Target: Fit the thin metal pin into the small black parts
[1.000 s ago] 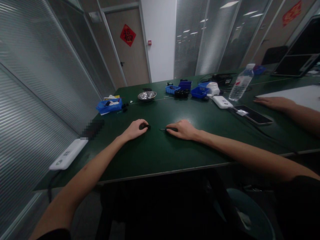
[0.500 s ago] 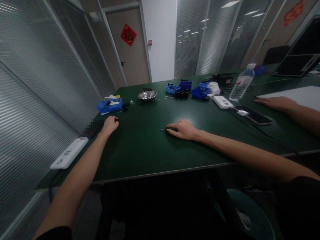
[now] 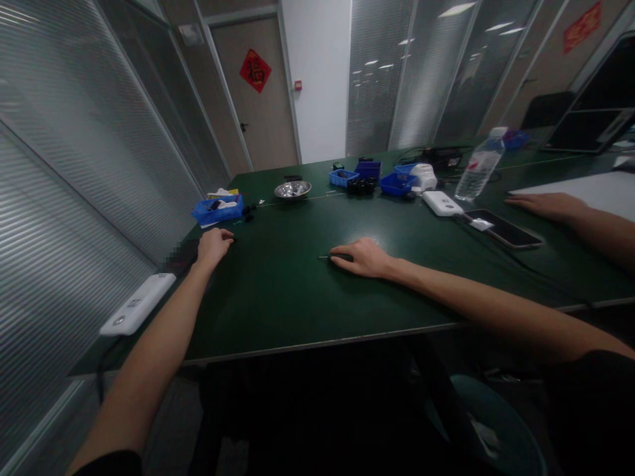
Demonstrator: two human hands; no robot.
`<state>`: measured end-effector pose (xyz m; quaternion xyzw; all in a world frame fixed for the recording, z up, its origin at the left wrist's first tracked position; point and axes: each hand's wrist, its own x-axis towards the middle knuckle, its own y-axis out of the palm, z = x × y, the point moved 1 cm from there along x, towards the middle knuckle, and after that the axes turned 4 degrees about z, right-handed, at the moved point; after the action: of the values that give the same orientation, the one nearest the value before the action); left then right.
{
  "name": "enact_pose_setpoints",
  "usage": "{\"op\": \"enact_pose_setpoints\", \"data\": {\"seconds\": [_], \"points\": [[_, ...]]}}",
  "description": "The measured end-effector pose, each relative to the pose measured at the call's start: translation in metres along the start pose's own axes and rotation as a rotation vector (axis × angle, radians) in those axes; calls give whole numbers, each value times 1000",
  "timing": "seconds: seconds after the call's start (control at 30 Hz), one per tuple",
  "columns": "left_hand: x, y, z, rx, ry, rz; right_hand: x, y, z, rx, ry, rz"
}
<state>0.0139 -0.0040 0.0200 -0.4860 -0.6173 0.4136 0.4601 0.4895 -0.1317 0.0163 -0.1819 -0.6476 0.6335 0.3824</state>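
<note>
My right hand [image 3: 364, 256] rests on the green table with its fingers closed on a screwdriver [image 3: 342, 256]. Its dark handle lies under my fingers, and the thin metal shaft points left, near the tabletop. Further left, my left hand [image 3: 214, 247] has its fingers pinched together at a small black part [image 3: 235, 238]. Most of that part is hidden, so its kind does not show. Just beyond this hand stands a blue tray [image 3: 218, 213] with white and dark items in it, several small black pieces [image 3: 249, 213] beside it.
A metal bowl [image 3: 292, 192] and blue bins [image 3: 397, 185] stand farther back. To the right are a water bottle [image 3: 480, 168], a white power bank [image 3: 441, 203], a phone [image 3: 506, 228] and another person's hand [image 3: 550, 206]. A white device [image 3: 139, 304] lies at the left edge.
My left hand has shifted slightly left, and less of the black part shows at its fingertips. My right hand and the screwdriver stay in place.
</note>
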Motion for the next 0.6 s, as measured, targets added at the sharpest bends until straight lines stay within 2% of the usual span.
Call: {"op": "enact_pose_setpoints", "data": {"seconds": [0.4,0.6], "points": [[1,1,0,-57,49,-30,0,-2,1,30,-4,8],[4,-2,0,-153,-35,-12,0,-4,3,35,-7,22]]}}
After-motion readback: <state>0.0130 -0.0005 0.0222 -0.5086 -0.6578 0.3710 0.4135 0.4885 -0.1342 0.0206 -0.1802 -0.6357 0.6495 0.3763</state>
